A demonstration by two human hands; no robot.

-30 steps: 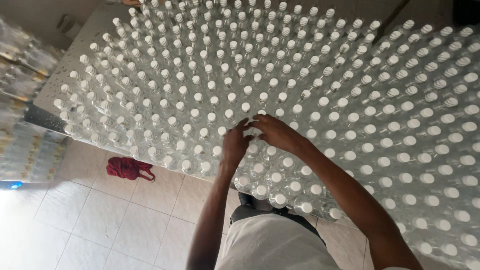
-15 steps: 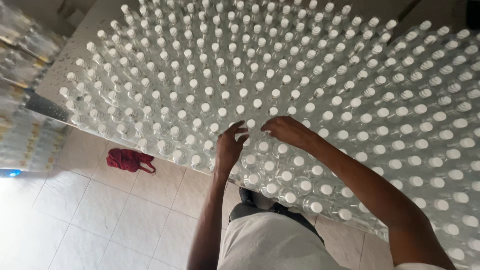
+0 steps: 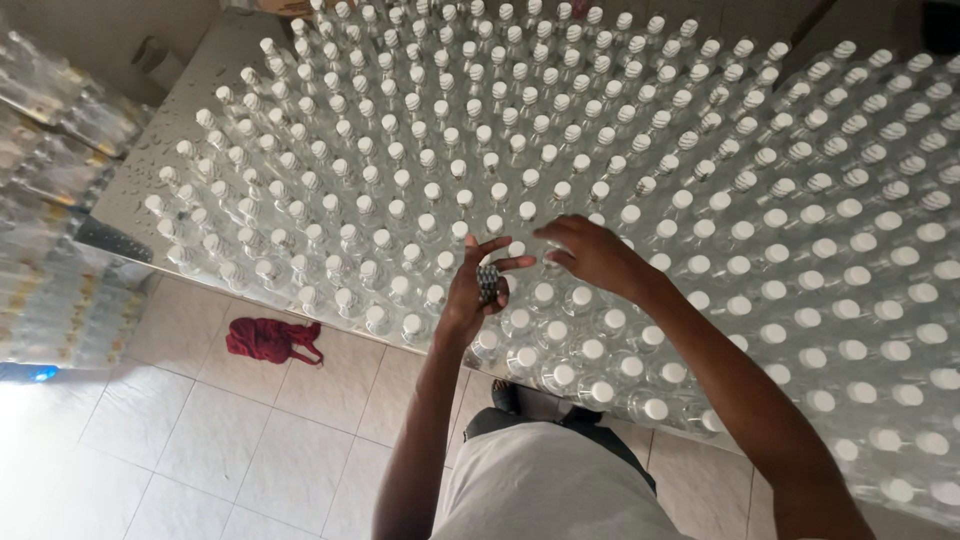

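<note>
Left hand (image 3: 468,295) over the near edge of the table (image 3: 150,170), fingers curled around a small ridged cap (image 3: 488,283) held in the palm, thumb and forefinger spread. Right hand (image 3: 592,255) just beside it, fingers loosely bent over bottle tops, holding nothing visible. Capped clear bottles (image 3: 560,130) fill the table beyond. Red cloth (image 3: 268,340) on floor, left.

A wet metal table (image 3: 205,75) carries close rows of clear white-capped bottles (image 3: 640,130), and a red cloth (image 3: 268,340) lies on the tiled floor (image 3: 190,450).
</note>
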